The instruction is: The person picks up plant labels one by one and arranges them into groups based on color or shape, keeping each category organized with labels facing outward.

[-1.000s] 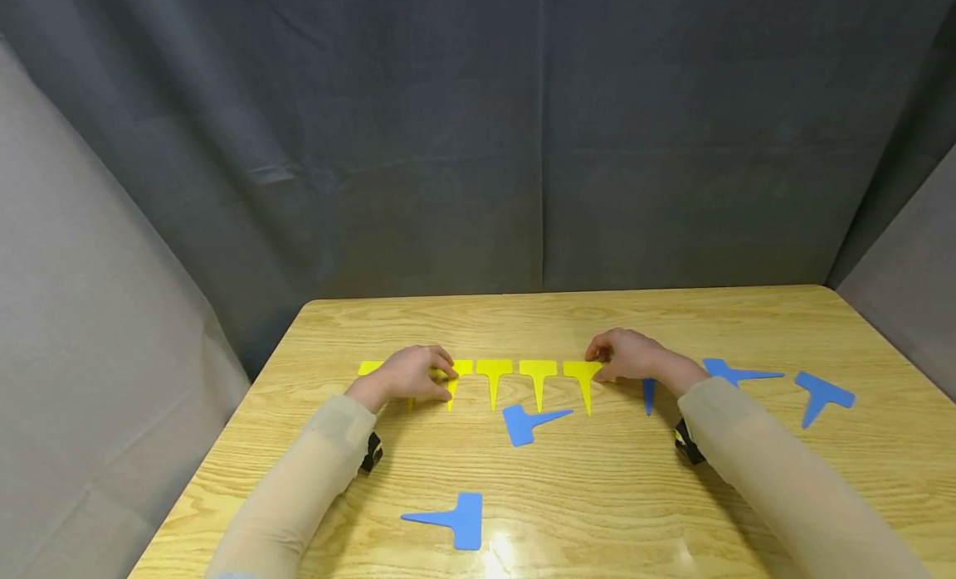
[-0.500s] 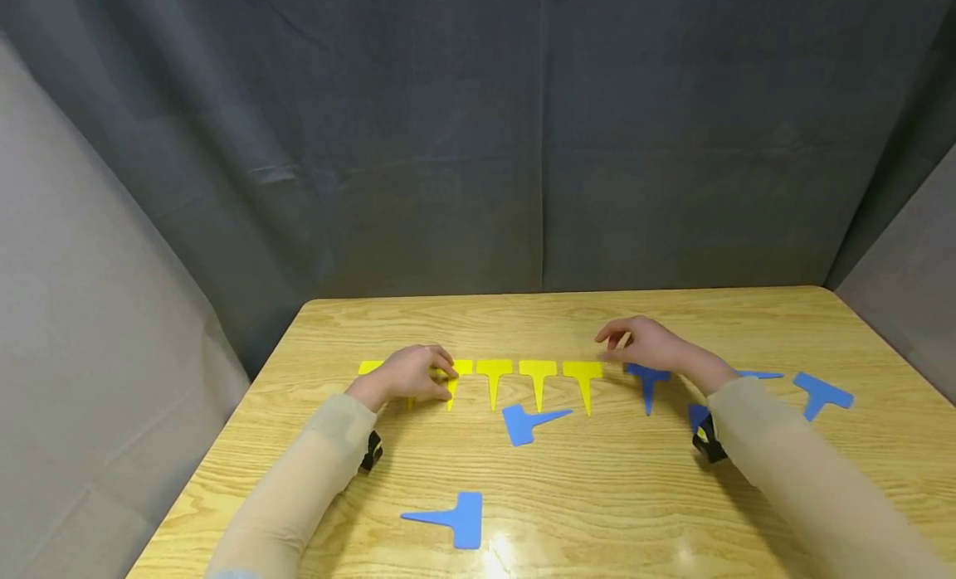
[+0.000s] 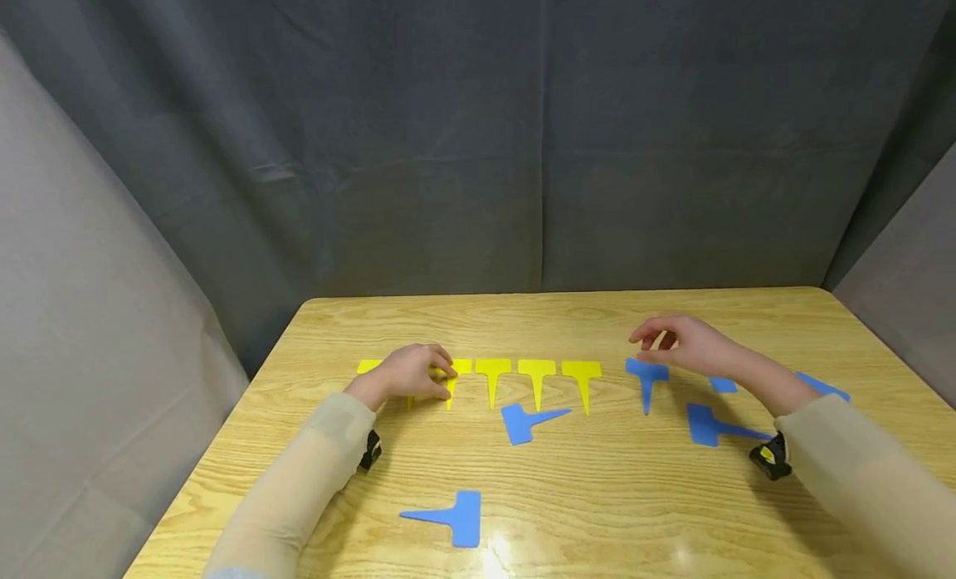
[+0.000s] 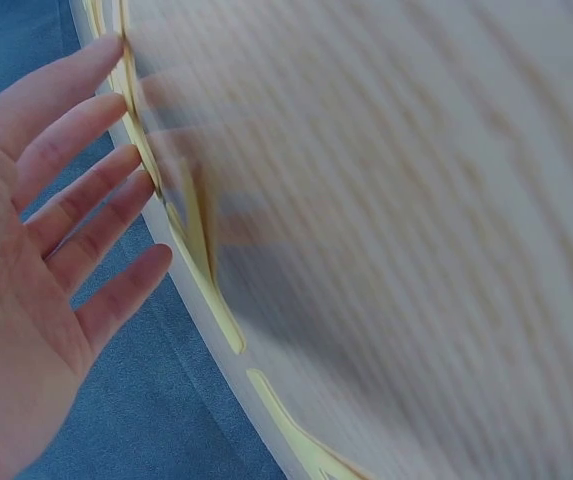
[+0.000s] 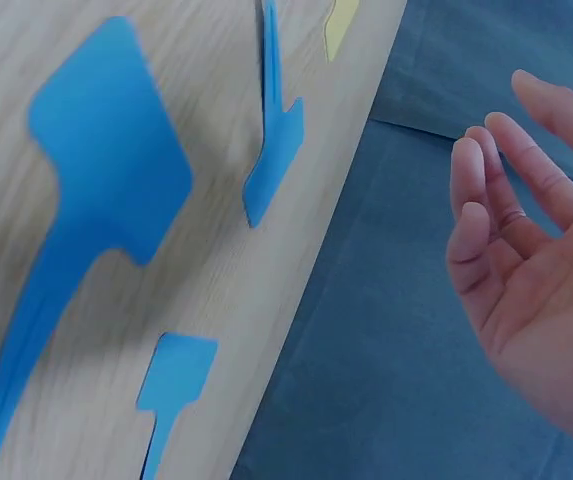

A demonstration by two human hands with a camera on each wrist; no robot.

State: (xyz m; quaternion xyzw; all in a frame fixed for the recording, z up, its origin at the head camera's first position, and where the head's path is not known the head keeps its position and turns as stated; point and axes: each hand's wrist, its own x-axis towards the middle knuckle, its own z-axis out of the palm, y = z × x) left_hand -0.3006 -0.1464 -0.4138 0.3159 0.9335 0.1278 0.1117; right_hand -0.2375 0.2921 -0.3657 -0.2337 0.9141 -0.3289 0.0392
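Note:
Several yellow T-shaped plant labels [image 3: 537, 370] lie in a row with their stems toward me. My left hand [image 3: 411, 372] rests at the left part of that row, fingers loosely straight with the tips at the labels; it partly covers some of them. In the left wrist view, its fingers [image 4: 116, 200] reach to the yellow labels' edge. A blue plant label [image 3: 646, 372] lies upright in line with the row, to its right. Just over this label hovers my right hand [image 3: 690, 345]; in the right wrist view its fingers [image 5: 536, 165] are loosely bent with nothing in them.
Blue labels also lie scattered: one [image 3: 517, 425] below the row, one [image 3: 466, 519] near the front, one [image 3: 704, 425] under the right forearm. Two more, partly hidden [image 3: 722, 385], lie farther right. A dark curtain [image 3: 478, 148] hangs behind the wooden table [image 3: 582, 496].
My right hand has left the rightmost yellow label and moved right, over the blue label, uncovering it. My left hand has stayed in place.

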